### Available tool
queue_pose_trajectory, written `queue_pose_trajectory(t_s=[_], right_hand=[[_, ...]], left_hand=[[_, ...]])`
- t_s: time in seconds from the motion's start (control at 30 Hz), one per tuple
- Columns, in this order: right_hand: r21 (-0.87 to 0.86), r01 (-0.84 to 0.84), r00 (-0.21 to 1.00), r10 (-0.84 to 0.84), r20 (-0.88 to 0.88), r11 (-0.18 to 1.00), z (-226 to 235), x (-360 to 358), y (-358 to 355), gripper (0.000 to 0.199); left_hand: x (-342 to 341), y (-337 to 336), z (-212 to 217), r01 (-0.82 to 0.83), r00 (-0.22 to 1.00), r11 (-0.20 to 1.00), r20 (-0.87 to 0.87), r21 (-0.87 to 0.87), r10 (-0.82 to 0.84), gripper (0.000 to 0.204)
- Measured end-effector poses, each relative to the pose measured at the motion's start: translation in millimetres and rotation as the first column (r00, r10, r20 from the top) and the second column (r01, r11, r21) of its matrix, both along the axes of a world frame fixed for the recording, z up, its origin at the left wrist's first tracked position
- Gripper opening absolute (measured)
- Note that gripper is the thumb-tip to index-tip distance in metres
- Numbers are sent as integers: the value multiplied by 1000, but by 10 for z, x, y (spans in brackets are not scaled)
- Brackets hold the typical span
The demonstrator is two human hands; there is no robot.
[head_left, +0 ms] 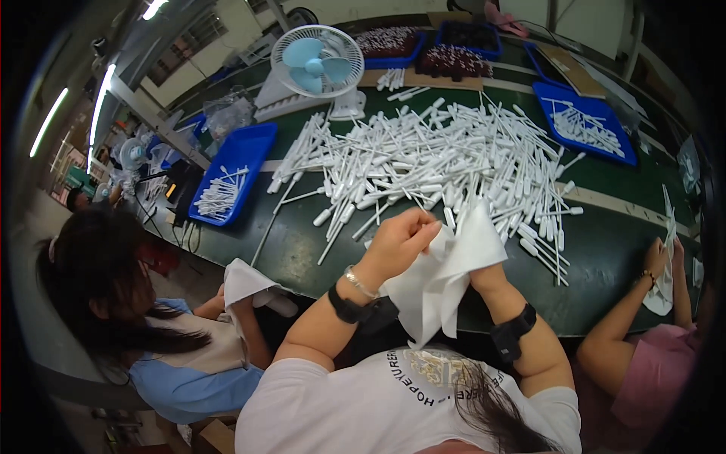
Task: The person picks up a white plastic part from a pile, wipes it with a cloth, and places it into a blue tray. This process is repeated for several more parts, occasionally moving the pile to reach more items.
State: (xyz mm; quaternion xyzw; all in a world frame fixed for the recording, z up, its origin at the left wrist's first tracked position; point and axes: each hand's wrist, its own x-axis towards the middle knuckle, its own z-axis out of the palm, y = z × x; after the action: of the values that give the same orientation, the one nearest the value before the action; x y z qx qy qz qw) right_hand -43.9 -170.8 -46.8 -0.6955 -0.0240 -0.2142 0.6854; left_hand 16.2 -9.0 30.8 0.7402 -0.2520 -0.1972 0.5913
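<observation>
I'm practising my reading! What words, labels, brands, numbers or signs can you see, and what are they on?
White T-shirt: dark letters curve around a pale emblem; I won't copy them out.
White cloth, fan and white droppers: no writing I can make out.
Anything farther back is too small or blurred to read.

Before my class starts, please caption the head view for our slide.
Left grip on a white sheet, right grip partly hidden by it, before heaped white droppers on a green table.
</observation>
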Motion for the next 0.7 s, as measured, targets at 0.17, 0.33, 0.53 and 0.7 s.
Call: queue_pose_trajectory(t_s=[0.17, 0.33, 0.53, 0.7], right_hand=[[-505, 46, 992, 20, 125, 862, 33, 37, 57, 34], [-723, -160, 960, -65, -273, 672, 499, 128, 130, 37], [-664, -98, 966, -89, -243, 742, 445, 81, 214, 37], [-441, -101, 990, 133, 42, 892, 272, 103, 151, 36]], left_hand=[[220, -379, -297, 16, 999, 982, 50, -191, -6, 20], [254, -247, -434, -67, 976, 907, -218, -416, -28, 18], [328, -123, -340, -183, 963, 841, -266, -510, 48, 19], [145, -308, -404, 114, 992, 901, 1, -419, -125, 19]])
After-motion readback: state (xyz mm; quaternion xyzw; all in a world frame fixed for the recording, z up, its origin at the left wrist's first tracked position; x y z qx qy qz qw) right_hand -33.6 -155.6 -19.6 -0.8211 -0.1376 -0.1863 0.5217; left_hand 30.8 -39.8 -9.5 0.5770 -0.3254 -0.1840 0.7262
